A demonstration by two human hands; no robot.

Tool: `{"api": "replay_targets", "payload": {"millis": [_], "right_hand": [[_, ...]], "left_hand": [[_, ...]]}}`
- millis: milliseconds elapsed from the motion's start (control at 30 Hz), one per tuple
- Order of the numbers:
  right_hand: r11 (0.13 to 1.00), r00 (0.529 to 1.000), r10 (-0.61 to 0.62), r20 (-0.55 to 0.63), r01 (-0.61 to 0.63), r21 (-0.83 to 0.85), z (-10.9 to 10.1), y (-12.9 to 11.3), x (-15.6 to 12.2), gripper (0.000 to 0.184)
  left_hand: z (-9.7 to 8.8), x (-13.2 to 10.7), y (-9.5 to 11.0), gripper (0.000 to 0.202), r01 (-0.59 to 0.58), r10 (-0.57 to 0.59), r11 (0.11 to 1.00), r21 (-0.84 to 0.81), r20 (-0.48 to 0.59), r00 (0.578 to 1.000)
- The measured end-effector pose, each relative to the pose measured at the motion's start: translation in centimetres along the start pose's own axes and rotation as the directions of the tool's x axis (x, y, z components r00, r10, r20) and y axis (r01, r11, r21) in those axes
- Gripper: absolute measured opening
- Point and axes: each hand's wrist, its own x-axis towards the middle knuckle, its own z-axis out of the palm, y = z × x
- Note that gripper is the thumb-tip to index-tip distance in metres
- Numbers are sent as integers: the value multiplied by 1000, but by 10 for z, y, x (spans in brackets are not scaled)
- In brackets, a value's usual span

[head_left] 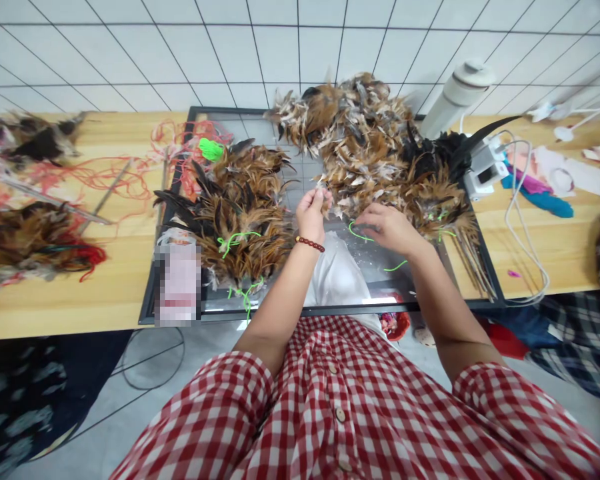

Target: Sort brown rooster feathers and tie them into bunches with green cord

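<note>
My left hand (313, 212), with a beaded bracelet (310, 244) on its wrist, is closed in a pinch above the glass-topped board. A small pale-and-brown feather (326, 200) shows at its fingertips. To its right, my right hand (389, 227) hovers with the fingers loosely bent and apart. A bright green string (361, 233) curves beside its fingertips; whether they touch it I cannot tell. Brown feathers (375, 160) lie in a large heap beyond both hands. Left of my left forearm is a second heap of feather bunches (245, 207), some tied with green string (237, 239).
A bundle of green string (211, 149) sits at the back left. The grey bottle (455, 100) stands behind a white charger (485, 170) with cables. Thin sticks (475, 263) lie at right. On the left table are red threads (113, 177) and more feathers (23, 233).
</note>
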Motion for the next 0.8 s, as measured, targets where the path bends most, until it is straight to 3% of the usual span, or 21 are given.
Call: {"api": "replay_targets", "payload": {"millis": [167, 233, 367, 467, 567, 800], "right_hand": [[997, 997, -12, -81, 18, 69, 5, 1, 6, 28], [986, 992, 24, -123, -3, 165, -7, 7, 9, 26], [980, 993, 119, -23, -113, 164, -37, 16, 11, 20], [957, 992, 118, -36, -104, 272, -51, 10, 13, 20], [910, 995, 41, -94, 2, 415, -49, -4, 19, 21], [935, 961, 65, -270, 36, 353, -26, -21, 36, 19]], "left_hand": [[0, -1, -2, 17, 26, -26, 998, 58, -5, 1000], [0, -2, -2, 17, 43, -44, 996, 74, 15, 999], [3, -7, -3, 20, 77, -84, 991, 108, 64, 994], [7, -13, -4, 23, 94, -107, 988, 126, 100, 989], [10, -18, -4, 25, 141, -165, 976, 165, 143, 976], [11, -22, -7, 23, 223, -279, 927, 302, 158, 947]]}}
